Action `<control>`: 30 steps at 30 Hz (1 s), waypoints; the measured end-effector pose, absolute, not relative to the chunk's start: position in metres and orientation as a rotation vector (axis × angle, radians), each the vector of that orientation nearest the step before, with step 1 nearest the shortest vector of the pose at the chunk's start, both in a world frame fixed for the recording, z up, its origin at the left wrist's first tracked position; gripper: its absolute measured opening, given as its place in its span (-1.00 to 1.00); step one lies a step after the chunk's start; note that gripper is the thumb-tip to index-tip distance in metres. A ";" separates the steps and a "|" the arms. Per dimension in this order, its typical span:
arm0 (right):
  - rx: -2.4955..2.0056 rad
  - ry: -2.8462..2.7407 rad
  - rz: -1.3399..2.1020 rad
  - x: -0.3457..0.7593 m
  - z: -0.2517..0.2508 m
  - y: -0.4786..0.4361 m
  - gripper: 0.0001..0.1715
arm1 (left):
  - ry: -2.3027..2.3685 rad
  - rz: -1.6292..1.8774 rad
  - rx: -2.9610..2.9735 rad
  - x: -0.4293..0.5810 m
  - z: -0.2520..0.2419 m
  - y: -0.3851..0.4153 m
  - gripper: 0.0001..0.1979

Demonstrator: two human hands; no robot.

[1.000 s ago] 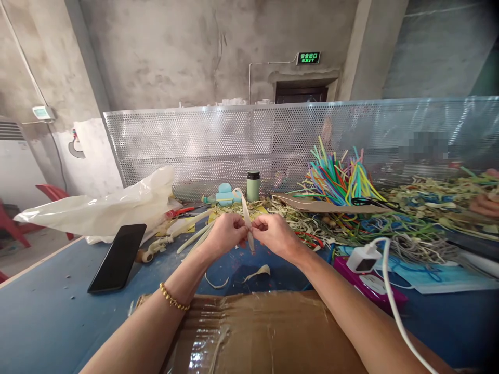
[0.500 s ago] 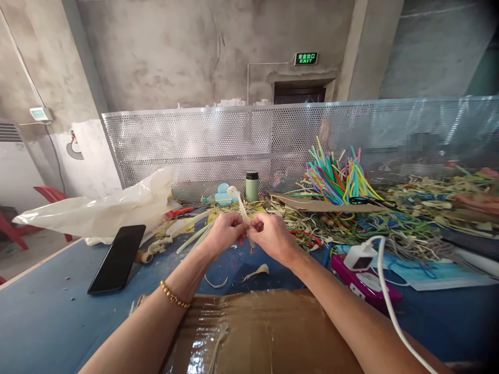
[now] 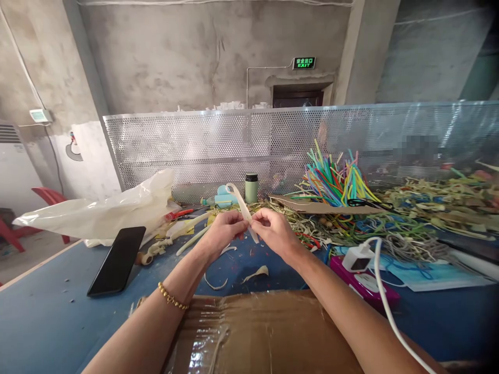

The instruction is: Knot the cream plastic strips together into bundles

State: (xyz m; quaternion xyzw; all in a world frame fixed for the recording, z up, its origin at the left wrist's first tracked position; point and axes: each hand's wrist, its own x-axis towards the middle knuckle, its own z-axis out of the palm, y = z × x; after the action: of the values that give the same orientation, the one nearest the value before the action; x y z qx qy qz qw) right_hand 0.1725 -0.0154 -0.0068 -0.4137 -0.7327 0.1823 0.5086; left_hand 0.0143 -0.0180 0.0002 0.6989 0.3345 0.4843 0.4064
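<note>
A thin cream strip (image 3: 242, 203), curled over at its top, stands tilted between my two hands. My left hand (image 3: 223, 232) pinches it from the left between thumb and finger. From the other side my right hand (image 3: 277, 232) pinches it at nearly the same spot, so the fingertips almost meet. The strip's lower end pokes out below the fingers. Under my hands, a pale scrap (image 3: 257, 273) and a thin curled shaving (image 3: 216, 284) lie on the blue tabletop (image 3: 237, 270). Closest to me is a taped cardboard box (image 3: 268, 332), below my forearms.
A black phone (image 3: 117, 262) and plastic bag (image 3: 97, 208) lie left. Behind my hands stands a green bottle (image 3: 251, 189). To the right are a purple power strip (image 3: 370, 293) with a white charger (image 3: 356, 259), a blue mask (image 3: 436, 278), coloured strands (image 3: 337, 182) and heaped scraps (image 3: 440, 205).
More of the strip's lower end shows below my fingers, and my right fingers have shifted slightly. A pale shaving now shows beneath my left hand. Another person's hand at far right has left view.
</note>
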 end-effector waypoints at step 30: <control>-1.731 -1.750 0.470 0.236 -0.041 0.042 -0.48 | 0.234 1.838 0.949 -0.061 0.039 -0.015 -0.89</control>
State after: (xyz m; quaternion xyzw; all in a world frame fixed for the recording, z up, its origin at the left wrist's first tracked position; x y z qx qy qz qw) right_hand 0.2361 0.0418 -0.0411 -0.6562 -0.6633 0.1783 0.3125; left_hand -0.0613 -0.0154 0.0390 0.3932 0.0972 0.7617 0.5057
